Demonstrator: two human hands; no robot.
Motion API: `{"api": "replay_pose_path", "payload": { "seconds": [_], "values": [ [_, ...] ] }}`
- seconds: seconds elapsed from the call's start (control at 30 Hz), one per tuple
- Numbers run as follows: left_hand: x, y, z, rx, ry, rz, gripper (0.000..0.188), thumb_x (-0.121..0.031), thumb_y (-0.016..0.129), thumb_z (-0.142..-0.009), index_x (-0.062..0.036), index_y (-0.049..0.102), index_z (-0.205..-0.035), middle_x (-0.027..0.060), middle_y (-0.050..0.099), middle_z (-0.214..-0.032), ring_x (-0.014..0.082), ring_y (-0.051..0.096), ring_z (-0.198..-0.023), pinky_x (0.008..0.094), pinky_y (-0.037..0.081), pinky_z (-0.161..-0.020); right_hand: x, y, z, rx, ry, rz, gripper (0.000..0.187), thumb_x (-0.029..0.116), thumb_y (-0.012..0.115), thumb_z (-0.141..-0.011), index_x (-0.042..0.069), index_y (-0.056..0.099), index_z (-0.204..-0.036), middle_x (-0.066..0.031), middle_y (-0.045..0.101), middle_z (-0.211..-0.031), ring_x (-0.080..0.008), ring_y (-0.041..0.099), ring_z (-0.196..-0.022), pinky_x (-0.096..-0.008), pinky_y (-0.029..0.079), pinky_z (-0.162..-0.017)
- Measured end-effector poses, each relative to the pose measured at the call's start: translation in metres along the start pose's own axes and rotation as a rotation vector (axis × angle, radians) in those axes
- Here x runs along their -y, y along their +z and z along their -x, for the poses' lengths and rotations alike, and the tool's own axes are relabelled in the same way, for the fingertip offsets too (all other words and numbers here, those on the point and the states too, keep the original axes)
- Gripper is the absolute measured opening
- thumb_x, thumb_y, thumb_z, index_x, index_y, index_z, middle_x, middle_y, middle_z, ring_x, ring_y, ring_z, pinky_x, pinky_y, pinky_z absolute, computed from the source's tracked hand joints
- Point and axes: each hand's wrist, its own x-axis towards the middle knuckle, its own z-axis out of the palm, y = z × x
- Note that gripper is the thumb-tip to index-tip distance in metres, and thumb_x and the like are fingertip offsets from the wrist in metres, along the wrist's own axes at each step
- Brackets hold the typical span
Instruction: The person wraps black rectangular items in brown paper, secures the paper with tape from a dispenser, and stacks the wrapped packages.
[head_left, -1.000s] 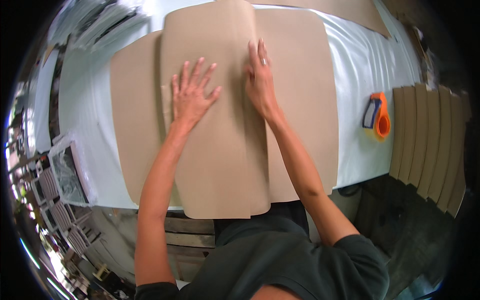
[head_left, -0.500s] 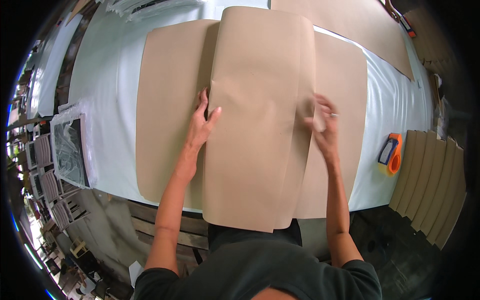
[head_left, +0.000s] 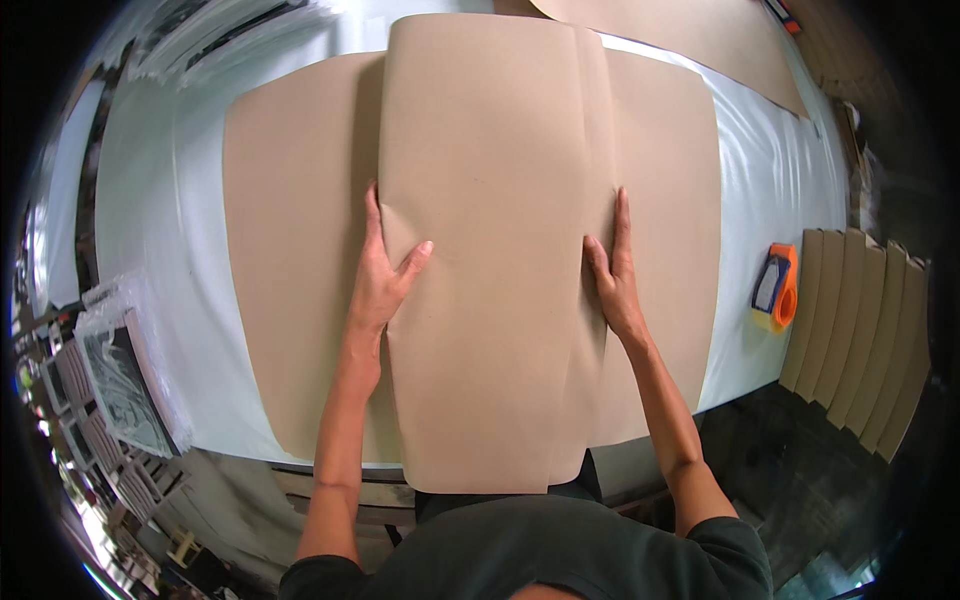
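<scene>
A long, folded piece of brown paper stands raised in front of me, its near end reaching over the table edge toward my body. A lengthwise seam runs along its right part. My left hand grips its left edge, thumb on top and fingers down the side, where the paper creases slightly. At the opposite edge my right hand holds on with the thumb on the top face and the fingers along the side. Beneath lies a wide flat brown sheet. Whatever is inside the fold is hidden.
An orange tape dispenser sits on the white table cover at right, beside a row of brown folded cardboard pieces. Plastic-wrapped items stand at left, others at far left. Another brown sheet lies at far right.
My right hand, blurred and lifted at the right edge before, now rests against it. The folded paper appears shifted left and nearer to me, with my left hand still on it.
</scene>
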Motion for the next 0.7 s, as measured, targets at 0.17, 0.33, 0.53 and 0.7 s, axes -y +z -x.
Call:
{"api": "replay_pose_path", "payload": {
  "seconds": [0.17, 0.33, 0.53, 0.7],
  "values": [
    [0.001, 0.015, -0.006, -0.197, 0.200, -0.427, 0.079, -0.018, 0.061, -0.087, -0.0060, 0.012, -0.148, 0.0123, 0.024, -0.151, 0.0302, 0.023, -0.139, 0.0446, 0.025, -0.112, -0.008, 0.001, -0.006, -0.048, -0.336, 0.487, 0.048, 0.016, 0.040, -0.098, 0.011, 0.031, -0.145, -0.0059, 0.016, -0.154, -0.0287, 0.016, -0.141, -0.0459, 0.011, -0.116],
    [-0.012, 0.027, -0.006, -0.030, 0.371, -1.339, 0.051, -0.018, 0.041, -0.095, -0.0134, 0.032, -0.144, -0.0016, 0.024, -0.152, 0.0291, 0.018, -0.141, 0.0543, 0.017, -0.112, -0.003, -0.004, -0.004, -0.040, -0.341, 0.704, 0.048, 0.021, 0.038, -0.099, 0.013, 0.031, -0.145, -0.0002, 0.024, -0.152, -0.0250, 0.016, -0.141, -0.0513, 0.005, -0.115],
    [-0.028, 0.069, -0.037, 0.162, 0.504, -1.335, 0.050, -0.023, 0.038, -0.096, -0.0248, 0.030, -0.145, -0.0043, 0.023, -0.153, 0.0265, 0.018, -0.141, 0.0542, 0.015, -0.113, -0.005, -0.013, -0.001, 0.031, -0.417, 0.819, 0.044, 0.022, 0.038, -0.097, 0.014, 0.040, -0.140, -0.0020, 0.020, -0.154, -0.0257, 0.015, -0.142, -0.0524, 0.002, -0.115],
    [-0.023, 0.092, -0.059, 0.125, 0.561, -1.366, 0.047, -0.032, 0.033, -0.098, -0.0344, 0.029, -0.145, -0.0078, 0.021, -0.153, 0.0249, 0.016, -0.142, 0.0559, 0.012, -0.112, -0.001, -0.008, 0.026, 0.133, -0.599, 0.712, 0.043, 0.015, 0.051, -0.084, 0.012, 0.055, -0.127, -0.0081, 0.047, -0.137, -0.0249, 0.020, -0.141, -0.0540, 0.004, -0.115]
  ]
}}
